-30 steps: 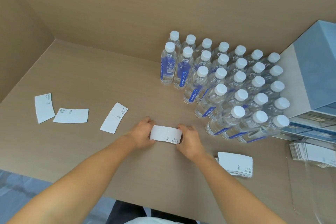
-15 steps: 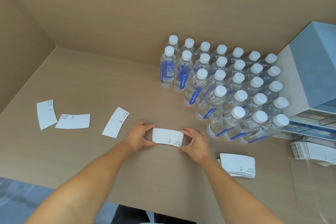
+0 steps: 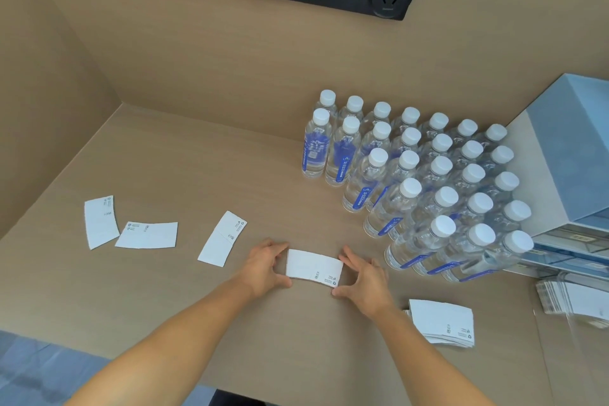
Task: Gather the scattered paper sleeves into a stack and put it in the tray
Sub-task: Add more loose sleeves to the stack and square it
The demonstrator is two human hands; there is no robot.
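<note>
Both hands pinch a small stack of paper sleeves (image 3: 313,268) near the worktop's (image 3: 164,158) front edge, left hand (image 3: 265,265) and right hand (image 3: 364,283) grasping opposite ends, fingers curled.

Single head-worn wide-angle view, forward and down over the desk (image 3: 184,155), close above both hands.

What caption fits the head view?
Both hands, left and right, square a paper sleeve stack beside water bottles.
</note>
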